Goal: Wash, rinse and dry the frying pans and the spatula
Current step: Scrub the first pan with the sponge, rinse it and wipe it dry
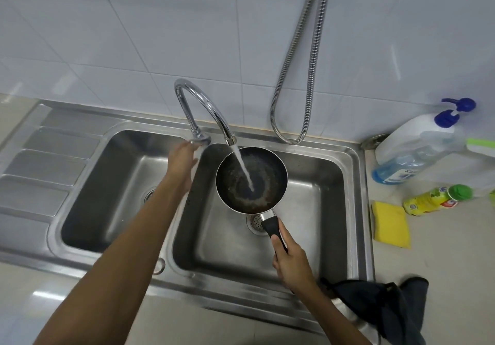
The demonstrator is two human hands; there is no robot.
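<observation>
A small dark frying pan (235, 181) with brownish residue is held over the right sink basin (316, 205). My right hand (290, 261) grips its black handle from below. Water runs from the curved chrome tap (209, 103) into the middle of the pan. My left hand (182, 157) reaches to the tap's base, fingers at the handle there. No spatula or second pan is in view.
The left basin (112, 184) and a ribbed drainboard (45, 162) lie to the left. On the counter at right are a yellow sponge (391, 224), a yellow-green bottle (436, 200), a clear blue-capped bottle (417, 146) and a dark cloth (388, 304). A metal hose (300, 58) hangs on the tiled wall.
</observation>
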